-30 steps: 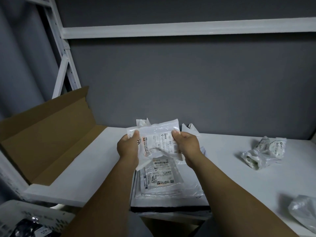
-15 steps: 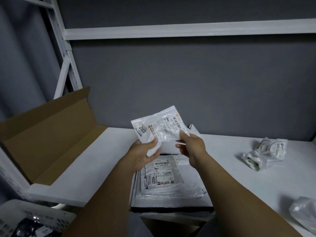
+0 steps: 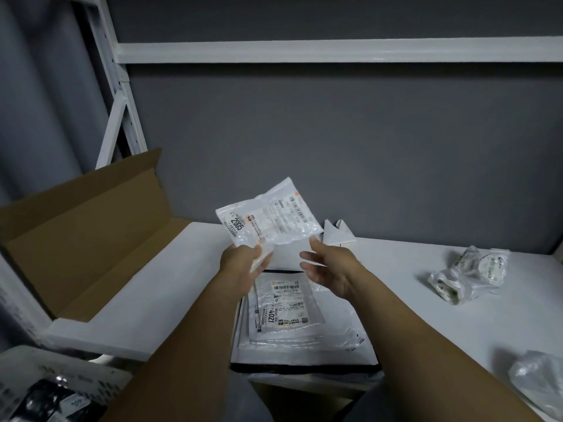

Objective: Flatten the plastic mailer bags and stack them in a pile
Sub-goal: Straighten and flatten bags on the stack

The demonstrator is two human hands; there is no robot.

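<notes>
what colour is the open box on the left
Brown cardboard box, seen best in the head view.

Crinkly clear plastic mailer bag with the 2005 label point(image 3: 268, 217) is up in the air, tilted, pinched at its lower corner by the left hand point(image 3: 243, 263). Flat pile of white mailers point(image 3: 283, 306), 4021 label on top, lies right below. Crumpled clear bags point(image 3: 469, 275) sit off right.
</notes>
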